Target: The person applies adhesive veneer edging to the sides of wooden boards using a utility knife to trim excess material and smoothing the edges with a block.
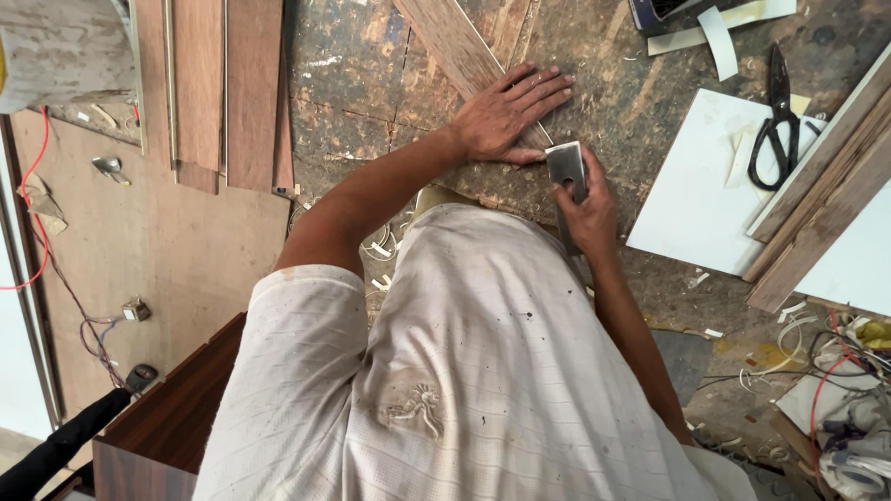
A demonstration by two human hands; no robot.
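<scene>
Two hands work a wooden strip on a worn workbench.

The left hand [509,113] lies flat with fingers spread wide, palm pressing down on a long narrow wooden strip [455,42] that runs away from it toward the far edge of the workbench [371,83]. Just beside its thumb, the right hand [587,211] is closed around a small metal hand plane [566,167], whose grey body sticks out above the fingers and meets the near end of the strip. Wood shavings [483,186] lie scattered under and around both hands. Farther to the right of the right hand sits a white board [687,213], with black shears [778,121] resting on it and a stack of wooden battens [817,204] lying across its far side. Well off to the left of the left hand, several brown planks [227,88] lie side by side.
</scene>
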